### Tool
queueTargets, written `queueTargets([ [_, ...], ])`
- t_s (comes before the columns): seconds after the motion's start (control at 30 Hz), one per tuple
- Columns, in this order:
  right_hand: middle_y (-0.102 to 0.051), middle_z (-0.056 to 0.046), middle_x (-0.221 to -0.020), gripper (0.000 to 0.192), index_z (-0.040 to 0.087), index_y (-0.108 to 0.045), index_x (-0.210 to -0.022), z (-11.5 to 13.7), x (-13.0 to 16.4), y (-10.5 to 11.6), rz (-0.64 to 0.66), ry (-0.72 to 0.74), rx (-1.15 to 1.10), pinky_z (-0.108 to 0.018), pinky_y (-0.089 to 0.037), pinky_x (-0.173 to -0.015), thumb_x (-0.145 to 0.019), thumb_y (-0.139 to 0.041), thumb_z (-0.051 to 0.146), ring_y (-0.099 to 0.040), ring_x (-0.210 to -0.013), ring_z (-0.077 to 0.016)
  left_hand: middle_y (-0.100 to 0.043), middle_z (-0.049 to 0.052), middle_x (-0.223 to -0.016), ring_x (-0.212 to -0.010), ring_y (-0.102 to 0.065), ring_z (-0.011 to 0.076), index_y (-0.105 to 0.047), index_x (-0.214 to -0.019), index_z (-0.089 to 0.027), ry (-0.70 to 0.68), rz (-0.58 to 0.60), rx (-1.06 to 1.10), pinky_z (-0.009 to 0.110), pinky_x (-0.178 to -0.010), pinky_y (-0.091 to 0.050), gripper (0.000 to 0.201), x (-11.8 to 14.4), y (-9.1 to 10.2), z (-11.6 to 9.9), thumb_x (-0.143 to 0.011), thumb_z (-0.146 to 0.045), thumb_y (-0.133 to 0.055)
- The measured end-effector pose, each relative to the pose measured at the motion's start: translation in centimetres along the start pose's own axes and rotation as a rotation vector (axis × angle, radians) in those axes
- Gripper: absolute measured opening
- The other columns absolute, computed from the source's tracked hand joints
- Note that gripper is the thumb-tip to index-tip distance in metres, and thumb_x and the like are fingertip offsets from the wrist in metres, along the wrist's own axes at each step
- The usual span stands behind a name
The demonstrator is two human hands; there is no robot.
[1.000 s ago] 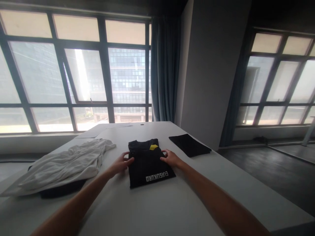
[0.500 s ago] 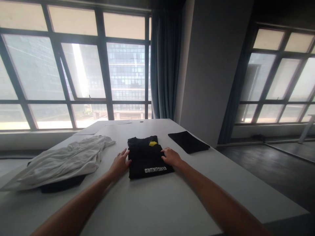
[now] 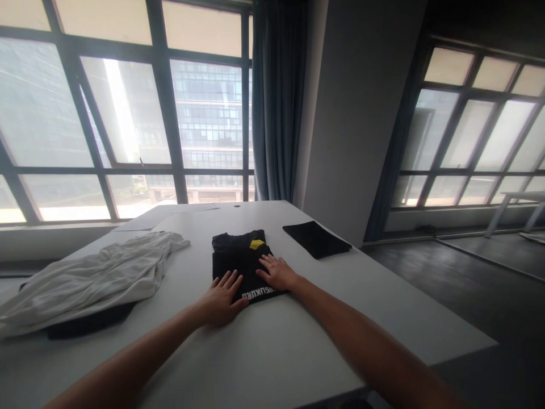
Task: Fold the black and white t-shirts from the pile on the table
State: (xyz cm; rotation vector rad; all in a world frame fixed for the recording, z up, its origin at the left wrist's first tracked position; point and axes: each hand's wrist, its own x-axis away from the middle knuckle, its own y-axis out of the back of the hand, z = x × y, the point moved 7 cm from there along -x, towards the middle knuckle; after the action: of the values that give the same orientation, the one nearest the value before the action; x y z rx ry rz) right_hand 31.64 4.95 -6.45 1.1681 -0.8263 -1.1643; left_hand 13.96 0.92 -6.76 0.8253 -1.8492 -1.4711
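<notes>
A folded black T-shirt (image 3: 240,257) with a yellow neck tag and white lettering lies in the middle of the white table (image 3: 272,346). My left hand (image 3: 224,296) rests flat with fingers spread on the shirt's near left corner. On the shirt's near right part lies my right hand (image 3: 277,271), palm down and fingers apart, covering some of the lettering. Neither hand grips anything.
A crumpled white garment (image 3: 91,278) lies at the left on top of a dark one (image 3: 85,321). A second folded black cloth (image 3: 317,238) sits at the back right. Papers (image 3: 140,222) lie near the far edge. The table's right edge drops to a dark floor.
Both hands have slid from the shirt's side edges onto its near part and now lie flat on top. The camera has shifted, so the shirt appears further away.
</notes>
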Motion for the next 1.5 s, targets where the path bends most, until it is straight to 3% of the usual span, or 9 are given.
queueTargets([
  [0.13, -0.027, -0.011, -0.157, 0.065, 0.016, -0.037, -0.149, 1.5, -0.8, 0.8, -0.018, 0.081, 0.104, -0.051, -0.007, -0.118, -0.098, -0.026, 0.054, -0.017, -0.147, -0.0257, -0.022, 0.011, -0.159, -0.147, -0.02, 0.0287, -0.032, -0.151, -0.013, 0.035, -0.094, 0.021, 0.044, -0.117, -0.021, 0.079, -2.2, 2.0, 0.6, -0.093, -0.066, -0.023],
  [0.23, -0.025, -0.009, -0.158, 0.064, 0.02, -0.033, -0.151, 2.8, -2.6, 1.3, -0.012, 0.145, 0.107, -0.05, -0.008, -0.119, -0.098, -0.026, 0.055, -0.019, -0.146, -0.0252, -0.023, 0.011, -0.158, -0.147, -0.016, 0.0287, -0.036, -0.149, -0.013, 0.032, -0.256, -0.058, 0.047, -0.118, -0.017, 0.072, -5.2, 3.3, 1.0, -0.096, -0.059, -0.023],
  [0.4, -0.018, -0.007, -0.16, 0.07, 0.025, -0.023, -0.154, 1.5, -5.6, 0.4, 0.121, 0.067, 0.003, -0.046, -0.008, -0.119, -0.095, -0.027, 0.062, -0.015, -0.147, -0.0231, -0.015, 0.012, -0.16, -0.148, -0.009, 0.0291, -0.026, -0.153, -0.009, 0.198, -0.227, -0.055, 0.046, -0.118, -0.015, 0.078, -8.9, 1.5, 4.3, -0.094, -0.06, -0.026],
  [0.7, -0.011, -0.003, -0.162, 0.071, 0.021, -0.014, -0.156, -6.4, -4.9, -0.3, 0.128, -0.188, 0.054, -0.045, -0.005, -0.119, -0.097, -0.019, 0.059, -0.007, -0.149, -0.0196, -0.013, 0.01, -0.161, -0.149, -0.011, 0.027, -0.021, -0.154, -0.011, 0.29, -0.177, 0.011, 0.043, -0.119, -0.013, 0.088, -5.8, 1.1, 9.3, -0.09, -0.07, -0.021],
  [0.93, -0.01, -0.003, -0.162, 0.072, 0.02, -0.015, -0.156, -6.6, -3.4, -0.8, 0.124, -0.204, 0.075, -0.044, -0.006, -0.119, -0.097, -0.019, 0.06, -0.008, -0.149, -0.02, -0.022, 0.009, -0.159, -0.147, -0.018, 0.0269, -0.029, -0.152, -0.017, 0.271, -0.167, 0.008, 0.045, -0.117, -0.019, 0.081, -5.6, 1.3, 10.3, -0.09, -0.068, -0.023],
  [1.1, -0.032, -0.009, -0.156, 0.069, 0.02, -0.04, -0.148, -5.9, -3.9, 1.1, 0.135, -0.155, 0.12, -0.041, -0.024, -0.114, -0.094, -0.031, 0.063, -0.029, -0.142, -0.0265, -0.023, 0.009, -0.159, -0.147, -0.021, 0.0279, -0.033, -0.15, -0.019, 0.264, -0.214, -0.047, 0.048, -0.115, -0.024, 0.073, -7.1, 2.9, 10.9, -0.092, -0.063, -0.025],
  [1.2, -0.042, -0.011, -0.15, 0.065, 0.021, -0.042, -0.146, -5.5, -5.4, 2.5, 0.068, -0.161, 0.149, -0.041, -0.033, -0.109, -0.095, -0.032, 0.059, -0.04, -0.135, -0.0288, -0.016, 0.008, -0.161, -0.148, -0.013, 0.028, -0.033, -0.15, -0.02, 0.223, -0.308, -0.106, 0.051, -0.115, -0.02, 0.069, -8.8, 4.0, 11.0, -0.094, -0.059, -0.025],
  [1.33, -0.033, -0.01, -0.155, 0.065, 0.017, -0.033, -0.151, -4.1, -8.8, 3.0, -0.055, -0.114, 0.102, -0.038, -0.029, -0.112, -0.097, -0.028, 0.053, -0.035, -0.139, -0.0252, -0.027, 0.01, -0.158, -0.147, -0.02, 0.0286, -0.04, -0.146, -0.02, 0.229, -0.279, -0.079, 0.049, -0.115, -0.02, 0.065, -12.1, 4.3, 11.3, -0.096, -0.057, -0.023],
  [1.5, -0.026, -0.009, -0.158, 0.069, 0.015, -0.032, -0.151, -3.4, -14.2, 0.6, 0.106, -0.052, 0.048, -0.035, -0.019, -0.117, -0.097, -0.026, 0.058, -0.022, -0.146, -0.0217, -0.024, 0.014, -0.158, -0.145, -0.02, 0.0364, -0.038, -0.148, -0.017, 0.322, -0.134, 0.007, 0.053, -0.114, -0.021, 0.074, -15.8, 4.0, 12.4, -0.092, -0.063, -0.025],
])
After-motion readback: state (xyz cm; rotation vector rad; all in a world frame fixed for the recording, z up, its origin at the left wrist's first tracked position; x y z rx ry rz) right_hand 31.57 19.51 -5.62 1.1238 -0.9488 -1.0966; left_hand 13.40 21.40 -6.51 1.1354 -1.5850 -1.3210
